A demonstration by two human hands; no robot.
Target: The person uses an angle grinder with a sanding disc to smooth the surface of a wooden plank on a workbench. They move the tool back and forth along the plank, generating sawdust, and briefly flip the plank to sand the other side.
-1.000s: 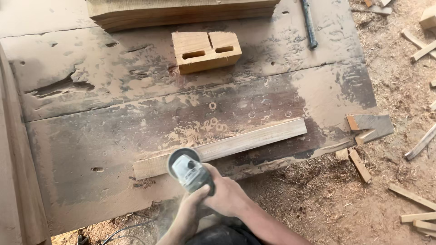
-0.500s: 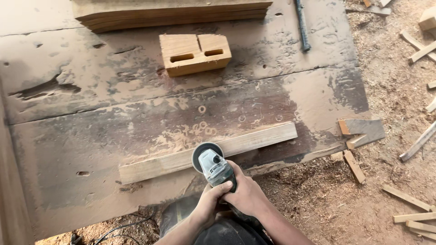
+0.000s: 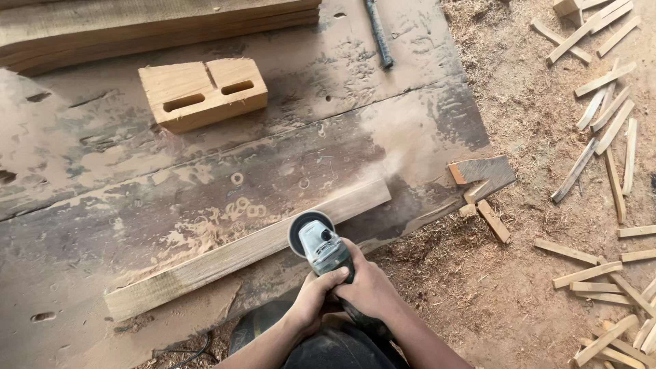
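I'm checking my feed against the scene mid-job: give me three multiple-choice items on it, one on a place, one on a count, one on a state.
1. Where does the grinder sit?
A. on the slotted block
B. on the long plank, right of its middle
C. on the sawdust floor

2. How many slots show in the block?
A. two
B. four
C. none

3. How is the grinder held?
A. left hand alone
B. lying loose, no hand on it
C. both hands around its body

Answers:
1 B: its disc guard rests on the plank, toward the right end, with dust drifting off there.
2 A: two oblong slots show side by side in its top face.
3 C: the left hand and right hand both wrap the body behind the head.
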